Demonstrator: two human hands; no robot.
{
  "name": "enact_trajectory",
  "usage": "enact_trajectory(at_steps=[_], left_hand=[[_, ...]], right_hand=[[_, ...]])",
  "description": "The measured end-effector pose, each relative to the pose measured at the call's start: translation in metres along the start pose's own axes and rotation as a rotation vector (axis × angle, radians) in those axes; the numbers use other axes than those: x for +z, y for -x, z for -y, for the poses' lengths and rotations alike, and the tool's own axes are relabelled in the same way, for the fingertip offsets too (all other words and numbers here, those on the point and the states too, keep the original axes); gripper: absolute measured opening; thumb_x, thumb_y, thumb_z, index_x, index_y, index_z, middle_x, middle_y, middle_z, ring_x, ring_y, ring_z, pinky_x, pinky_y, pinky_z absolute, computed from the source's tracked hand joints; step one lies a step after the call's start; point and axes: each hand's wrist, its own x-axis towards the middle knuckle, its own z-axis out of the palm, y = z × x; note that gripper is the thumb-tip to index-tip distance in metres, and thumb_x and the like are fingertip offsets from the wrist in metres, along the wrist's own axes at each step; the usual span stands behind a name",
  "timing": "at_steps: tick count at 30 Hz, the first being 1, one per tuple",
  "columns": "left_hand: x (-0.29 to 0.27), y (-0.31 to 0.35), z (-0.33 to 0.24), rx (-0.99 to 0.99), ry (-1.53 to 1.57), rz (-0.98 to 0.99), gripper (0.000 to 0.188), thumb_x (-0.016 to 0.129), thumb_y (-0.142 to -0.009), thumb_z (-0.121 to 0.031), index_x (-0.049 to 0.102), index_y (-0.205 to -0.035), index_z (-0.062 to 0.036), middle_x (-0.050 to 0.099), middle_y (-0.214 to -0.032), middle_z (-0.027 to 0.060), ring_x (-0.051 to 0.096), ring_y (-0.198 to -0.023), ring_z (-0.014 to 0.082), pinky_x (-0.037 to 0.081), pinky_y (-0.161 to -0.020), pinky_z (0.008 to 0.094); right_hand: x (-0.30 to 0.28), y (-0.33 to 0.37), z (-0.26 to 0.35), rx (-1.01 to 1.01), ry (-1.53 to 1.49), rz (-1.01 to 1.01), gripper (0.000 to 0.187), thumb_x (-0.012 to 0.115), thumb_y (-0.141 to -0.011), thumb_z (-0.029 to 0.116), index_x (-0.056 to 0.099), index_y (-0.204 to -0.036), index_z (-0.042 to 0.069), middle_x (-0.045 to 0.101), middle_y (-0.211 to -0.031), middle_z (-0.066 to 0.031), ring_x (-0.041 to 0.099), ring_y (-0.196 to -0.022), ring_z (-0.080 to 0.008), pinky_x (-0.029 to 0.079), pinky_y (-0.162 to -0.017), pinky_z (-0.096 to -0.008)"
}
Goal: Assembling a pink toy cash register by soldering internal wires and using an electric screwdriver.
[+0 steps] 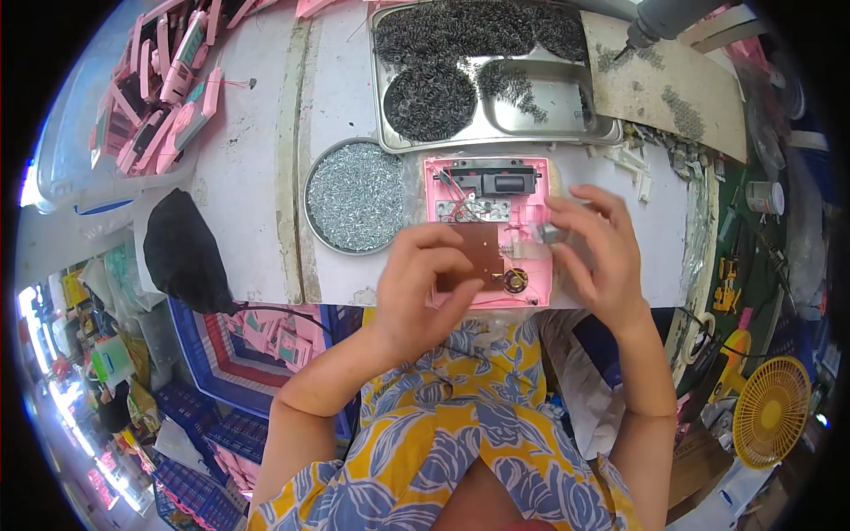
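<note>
"Where is the pink casing?"

"On the white worktop [248, 186], right in front of the person. The pink casing [538, 276] lies open, with a black part [509, 183] near its far end and a brown board [481, 250] nearer the person."

"And the hands?"

"The left hand [423, 281] curves over the board, thumb and fingers apart; I can't tell whether the tips touch it. The right hand [598, 252] is at the casing's right edge, a small grey block [550, 234] by its fingertips. It's blurred, so I can't tell whether they're clamped on it."

"What's around them?"

"Left of the casing, a round dish [307, 196] of silvery screws [354, 196]. Beyond it, a metal tray [567, 99] holding dark springs [429, 102]."
</note>
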Motion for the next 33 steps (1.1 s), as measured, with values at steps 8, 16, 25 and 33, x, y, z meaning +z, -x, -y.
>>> enact_trajectory(at_steps=[8, 16, 25, 33], left_hand=[[-0.008, -0.001, 0.014, -0.045, 0.033, -0.035, 0.023, 0.071, -0.081, 0.007, 0.061, -0.1, -0.0027, 0.06, -0.099, 0.0113, 0.054, -0.077, 0.0163, 0.045, -0.065, 0.0274], [-0.008, 0.001, 0.018, -0.093, 0.072, -0.025, 0.02, 0.07, -0.081, 0.007, 0.063, -0.097, -0.0021, 0.06, -0.098, 0.0106, 0.055, -0.076, 0.0163, 0.045, -0.065, 0.0274], [-0.011, 0.003, 0.02, -0.131, 0.079, -0.018, 0.02, 0.071, -0.081, 0.007, 0.063, -0.096, -0.0025, 0.061, -0.097, 0.0106, 0.056, -0.076, 0.0171, 0.046, -0.063, 0.0279], [-0.011, 0.002, 0.019, -0.116, 0.078, -0.031, 0.019, 0.071, -0.08, 0.007, 0.064, -0.096, -0.0023, 0.062, -0.097, 0.0105, 0.057, -0.076, 0.0176, 0.046, -0.063, 0.0278]], right_hand=[[0.008, -0.02, -0.015, 0.213, -0.095, 0.115, 0.029, 0.081, -0.074, 0.011, 0.072, -0.102, 0.008, 0.059, -0.108, -0.0085, 0.049, -0.108, -0.0306, 0.041, -0.096, -0.0409], [0.003, -0.026, -0.012, 0.252, -0.122, 0.183, 0.027, 0.081, -0.074, 0.011, 0.072, -0.099, 0.006, 0.058, -0.105, -0.0088, 0.049, -0.107, -0.0298, 0.041, -0.095, -0.0392], [0.001, -0.03, -0.014, 0.279, -0.165, 0.17, 0.027, 0.081, -0.073, 0.012, 0.072, -0.098, 0.005, 0.059, -0.104, -0.0089, 0.049, -0.105, -0.0291, 0.041, -0.094, -0.0381], [0.009, -0.03, -0.014, 0.252, -0.065, 0.178, 0.027, 0.081, -0.072, 0.011, 0.073, -0.098, 0.006, 0.058, -0.103, -0.0086, 0.049, -0.103, -0.0294, 0.042, -0.092, -0.0392]])
